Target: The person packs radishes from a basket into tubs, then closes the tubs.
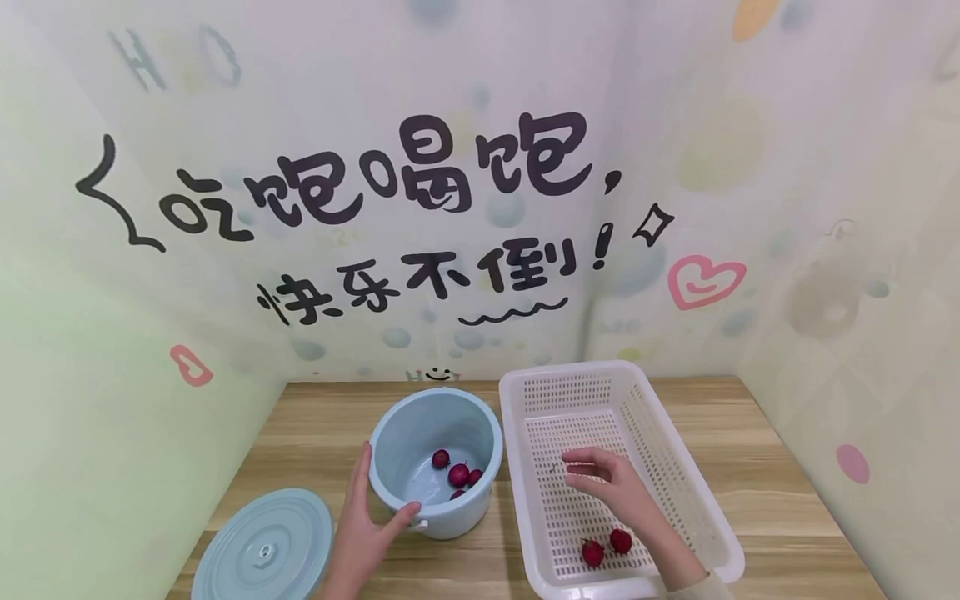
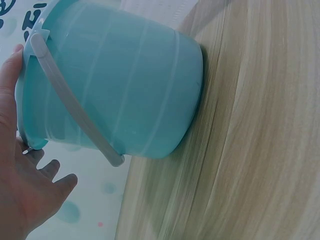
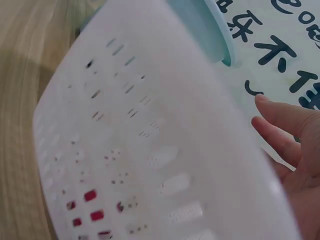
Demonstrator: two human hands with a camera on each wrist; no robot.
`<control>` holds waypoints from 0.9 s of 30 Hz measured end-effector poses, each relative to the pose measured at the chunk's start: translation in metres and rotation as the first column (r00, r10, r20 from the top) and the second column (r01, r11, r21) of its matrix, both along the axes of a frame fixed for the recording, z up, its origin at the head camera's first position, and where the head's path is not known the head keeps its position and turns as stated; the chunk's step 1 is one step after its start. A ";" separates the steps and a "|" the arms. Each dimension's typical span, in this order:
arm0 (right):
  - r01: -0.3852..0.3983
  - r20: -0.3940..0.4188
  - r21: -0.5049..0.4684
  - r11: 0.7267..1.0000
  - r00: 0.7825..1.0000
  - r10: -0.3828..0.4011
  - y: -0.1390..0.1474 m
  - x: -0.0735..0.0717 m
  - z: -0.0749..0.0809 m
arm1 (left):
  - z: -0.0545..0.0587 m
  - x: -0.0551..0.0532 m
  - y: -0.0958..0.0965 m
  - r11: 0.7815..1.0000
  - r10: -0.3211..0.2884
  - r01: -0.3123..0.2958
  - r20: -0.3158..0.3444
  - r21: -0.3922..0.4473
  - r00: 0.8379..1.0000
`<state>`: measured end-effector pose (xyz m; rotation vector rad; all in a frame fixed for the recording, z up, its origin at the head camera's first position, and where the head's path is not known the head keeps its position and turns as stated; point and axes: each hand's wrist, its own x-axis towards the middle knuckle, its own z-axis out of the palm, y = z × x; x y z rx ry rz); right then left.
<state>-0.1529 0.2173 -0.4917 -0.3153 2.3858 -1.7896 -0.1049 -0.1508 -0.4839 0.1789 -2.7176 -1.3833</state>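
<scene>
A light blue bucket [image 1: 459, 523] stands upright on the table, with several small dark red round fruits [image 1: 458, 476] at its bottom. My left hand [image 1: 360, 527] holds it by the rim, thumb at the front and fingers along the left side. In the left wrist view the grey handle [image 2: 75, 102] hangs down the bucket's side. To the right is a white perforated basket [image 1: 522, 500], where two more red fruits [image 1: 592, 552] lie at the near end. Over the basket hovers my right hand [image 1: 618, 492], fingers loosely bent and nothing between them.
A round blue lid [image 1: 292, 533] lies on the wooden table [image 1: 330, 417] at the left. Behind the table rises a wall [image 1: 375, 333] with black lettering, and side walls close in left and right. The basket's raised side stands right beside the bucket.
</scene>
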 end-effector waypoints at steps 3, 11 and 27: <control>-0.060 0.025 0.000 0.998 0.998 0.060 0.007 0.004 -0.006 | 0.001 0.000 0.000 1.000 0.000 0.000 0.003 0.004 1.000; -0.273 0.146 -0.048 0.961 0.950 0.278 0.017 0.012 -0.017 | -0.002 0.000 0.000 1.000 0.004 -0.004 -0.001 0.013 1.000; -0.515 0.272 0.039 0.856 0.830 0.487 0.015 0.021 -0.027 | -0.004 -0.001 0.000 1.000 0.002 -0.002 -0.006 0.005 1.000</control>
